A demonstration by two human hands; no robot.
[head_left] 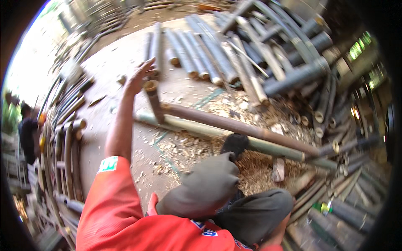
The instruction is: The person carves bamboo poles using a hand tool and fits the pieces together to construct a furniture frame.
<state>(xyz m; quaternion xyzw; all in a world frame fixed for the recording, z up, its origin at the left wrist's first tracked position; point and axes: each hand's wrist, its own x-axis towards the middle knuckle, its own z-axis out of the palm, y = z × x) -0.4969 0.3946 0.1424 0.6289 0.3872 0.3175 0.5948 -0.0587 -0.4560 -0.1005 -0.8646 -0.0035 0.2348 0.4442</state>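
My left arm reaches far forward, and my left hand (141,76) is raised with its fingers stretched out, slightly blurred. It holds nothing that I can see. Just by the hand is the cut end of a short bamboo post (154,100). That post meets a long brown bamboo pole (238,125) and a greenish bamboo pole (201,129), which run side by side toward the right. My dark shoe (234,144) rests against these poles. Of my right arm, only a bit of skin shows below my bent knee; my right hand is not seen.
Bamboo lengths (184,52) lie in a row ahead on the concrete floor (111,69). A bamboo frame (289,46) stands on a pile at the far right. Wood chips (184,152) litter the ground. More bamboo (67,159) is stacked left, near another person (28,134).
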